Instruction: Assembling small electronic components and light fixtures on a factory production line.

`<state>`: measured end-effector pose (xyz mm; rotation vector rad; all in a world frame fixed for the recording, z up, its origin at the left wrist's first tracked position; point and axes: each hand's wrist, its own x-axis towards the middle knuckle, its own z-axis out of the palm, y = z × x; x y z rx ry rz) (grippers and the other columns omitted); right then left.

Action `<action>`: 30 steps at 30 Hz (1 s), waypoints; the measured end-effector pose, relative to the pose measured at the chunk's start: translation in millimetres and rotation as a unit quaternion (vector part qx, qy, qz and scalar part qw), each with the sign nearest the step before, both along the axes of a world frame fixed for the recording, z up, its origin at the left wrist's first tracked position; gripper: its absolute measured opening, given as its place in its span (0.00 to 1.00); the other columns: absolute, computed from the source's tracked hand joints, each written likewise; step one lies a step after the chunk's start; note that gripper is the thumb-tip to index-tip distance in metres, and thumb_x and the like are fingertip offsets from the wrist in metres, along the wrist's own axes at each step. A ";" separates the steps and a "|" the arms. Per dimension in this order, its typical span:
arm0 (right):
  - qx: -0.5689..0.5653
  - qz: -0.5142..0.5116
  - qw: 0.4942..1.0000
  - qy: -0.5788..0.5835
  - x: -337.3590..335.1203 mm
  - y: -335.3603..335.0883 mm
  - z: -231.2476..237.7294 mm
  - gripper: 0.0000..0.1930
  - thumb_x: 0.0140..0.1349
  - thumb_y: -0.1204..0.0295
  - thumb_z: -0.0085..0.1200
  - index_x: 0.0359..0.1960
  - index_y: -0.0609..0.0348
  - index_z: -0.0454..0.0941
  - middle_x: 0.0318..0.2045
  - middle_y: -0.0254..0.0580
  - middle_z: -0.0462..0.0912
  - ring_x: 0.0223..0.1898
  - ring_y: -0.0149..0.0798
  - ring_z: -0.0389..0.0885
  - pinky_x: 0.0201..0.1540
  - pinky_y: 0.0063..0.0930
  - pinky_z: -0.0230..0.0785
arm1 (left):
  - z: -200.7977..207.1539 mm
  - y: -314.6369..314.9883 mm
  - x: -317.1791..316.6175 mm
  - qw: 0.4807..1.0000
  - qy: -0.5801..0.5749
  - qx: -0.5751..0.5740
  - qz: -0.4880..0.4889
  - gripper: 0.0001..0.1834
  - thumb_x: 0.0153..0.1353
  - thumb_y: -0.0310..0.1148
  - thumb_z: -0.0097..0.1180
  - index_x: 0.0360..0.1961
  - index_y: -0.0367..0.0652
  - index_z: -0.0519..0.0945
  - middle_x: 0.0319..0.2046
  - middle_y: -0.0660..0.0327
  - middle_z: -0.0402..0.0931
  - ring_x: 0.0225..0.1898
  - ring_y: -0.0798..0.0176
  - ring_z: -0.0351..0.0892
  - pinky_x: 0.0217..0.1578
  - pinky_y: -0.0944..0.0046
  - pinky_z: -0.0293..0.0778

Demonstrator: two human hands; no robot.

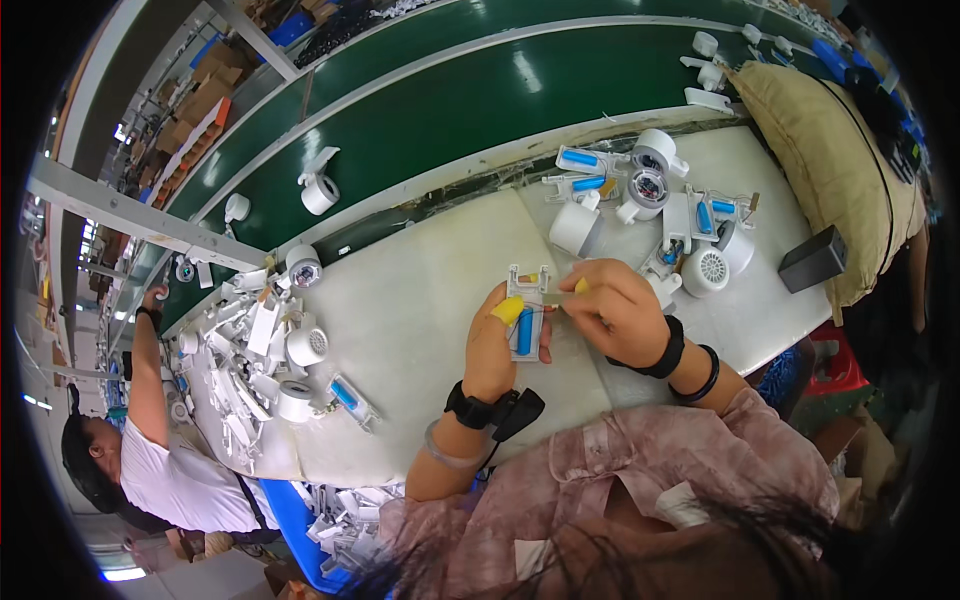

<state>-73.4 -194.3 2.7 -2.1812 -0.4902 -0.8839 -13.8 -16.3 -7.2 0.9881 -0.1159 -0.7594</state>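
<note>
Pale tabletop (430, 270), housing (528, 298) partly under left thumb (508, 309)

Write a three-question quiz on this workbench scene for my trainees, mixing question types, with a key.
1. Open: What colour is the cylinder in the white casing held by the fingers of the left hand?
2. True or false: The black box is next to the tan sack.
3. Multiple choice: The blue bin holding white pieces is on which side of the picture? (a) left (b) right

Key: 1. Blue. 2. True. 3. (a).
</note>
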 end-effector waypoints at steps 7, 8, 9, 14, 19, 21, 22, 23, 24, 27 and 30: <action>-0.061 0.001 0.998 -0.026 -5.7 -3.7 -6.3 0.13 0.44 0.83 0.62 0.32 0.57 0.77 0.34 0.42 0.77 0.40 0.49 0.79 0.43 0.38 0.74 | -8.1 -2.1 -6.1 0.998 -0.061 0.025 0.008 0.16 0.69 0.34 0.41 0.54 0.38 0.68 0.33 0.57 0.75 0.26 0.68 0.74 0.21 0.67 0.74; -0.046 -0.022 0.999 -0.019 -7.1 -1.4 -6.0 0.12 0.44 0.83 0.62 0.32 0.58 0.76 0.34 0.42 0.78 0.40 0.49 0.79 0.43 0.38 0.73 | -8.1 -3.2 -8.4 0.995 -0.091 0.043 0.012 0.16 0.69 0.33 0.41 0.54 0.37 0.68 0.33 0.58 0.75 0.26 0.69 0.74 0.21 0.68 0.74; -0.032 -0.044 0.998 -0.011 -7.5 0.4 -5.6 0.12 0.45 0.83 0.62 0.31 0.58 0.76 0.33 0.42 0.79 0.40 0.49 0.80 0.43 0.39 0.73 | -7.8 -3.9 -10.0 0.991 -0.122 0.060 0.016 0.16 0.69 0.32 0.41 0.54 0.37 0.68 0.33 0.59 0.74 0.26 0.70 0.73 0.22 0.69 0.74; -0.022 -0.025 0.999 -0.027 -3.8 0.6 -7.1 0.11 0.45 0.80 0.63 0.32 0.58 0.77 0.32 0.42 0.80 0.35 0.46 0.79 0.44 0.39 0.73 | -5.1 -6.0 -15.1 0.989 -0.145 0.022 0.004 0.16 0.68 0.30 0.41 0.55 0.37 0.68 0.36 0.60 0.73 0.28 0.71 0.72 0.25 0.70 0.74; -0.046 -0.007 0.998 -0.045 -2.7 0.1 -4.5 0.11 0.46 0.77 0.64 0.33 0.57 0.77 0.31 0.40 0.79 0.32 0.42 0.78 0.46 0.40 0.72 | 1.4 -8.9 -19.6 0.990 -0.141 0.019 0.008 0.17 0.66 0.28 0.40 0.55 0.37 0.67 0.35 0.62 0.72 0.30 0.71 0.71 0.27 0.70 0.73; -0.044 -0.008 0.997 -0.055 -1.7 2.4 -1.5 0.12 0.45 0.76 0.64 0.33 0.57 0.78 0.29 0.39 0.78 0.32 0.41 0.77 0.46 0.40 0.71 | 2.0 -8.3 -20.3 0.986 -0.162 0.020 0.013 0.16 0.65 0.27 0.40 0.54 0.37 0.67 0.34 0.62 0.71 0.30 0.71 0.70 0.28 0.70 0.72; -0.044 -0.008 0.997 -0.055 -1.7 2.8 -2.0 0.12 0.45 0.76 0.64 0.33 0.57 0.78 0.29 0.39 0.78 0.32 0.41 0.77 0.46 0.40 0.71 | -0.7 -7.1 -20.2 0.986 -0.162 0.020 0.013 0.16 0.65 0.27 0.40 0.54 0.37 0.67 0.34 0.62 0.71 0.30 0.71 0.70 0.28 0.70 0.72; -0.035 -0.011 0.998 -0.056 -1.8 3.2 -3.1 0.12 0.45 0.76 0.65 0.33 0.56 0.79 0.29 0.39 0.77 0.31 0.41 0.76 0.46 0.41 0.71 | -5.3 -5.8 -19.4 0.979 -0.203 0.028 0.000 0.18 0.65 0.29 0.38 0.56 0.37 0.66 0.38 0.59 0.72 0.32 0.69 0.72 0.29 0.68 0.74; -0.025 -0.014 0.998 -0.057 -1.8 3.5 -3.9 0.12 0.44 0.76 0.65 0.32 0.56 0.79 0.28 0.38 0.76 0.31 0.42 0.76 0.46 0.41 0.71 | -7.7 -5.0 -18.9 0.969 -0.243 0.036 -0.013 0.20 0.66 0.31 0.37 0.58 0.36 0.64 0.43 0.56 0.73 0.34 0.66 0.73 0.30 0.67 0.76; -0.026 -0.025 0.997 -0.063 -2.3 3.5 -4.7 0.11 0.44 0.76 0.66 0.32 0.56 0.80 0.28 0.38 0.74 0.31 0.42 0.74 0.46 0.41 0.71 | -7.2 -5.2 -19.0 0.969 -0.244 0.033 -0.018 0.20 0.66 0.31 0.37 0.57 0.36 0.65 0.44 0.56 0.73 0.34 0.66 0.73 0.31 0.66 0.76; -0.027 -0.027 0.997 -0.063 -2.9 3.2 -4.8 0.12 0.43 0.76 0.66 0.32 0.56 0.80 0.28 0.38 0.73 0.31 0.42 0.74 0.46 0.41 0.71 | -7.1 -5.7 -19.2 0.968 -0.247 0.038 -0.019 0.19 0.66 0.31 0.37 0.57 0.36 0.65 0.43 0.57 0.72 0.33 0.66 0.73 0.31 0.67 0.75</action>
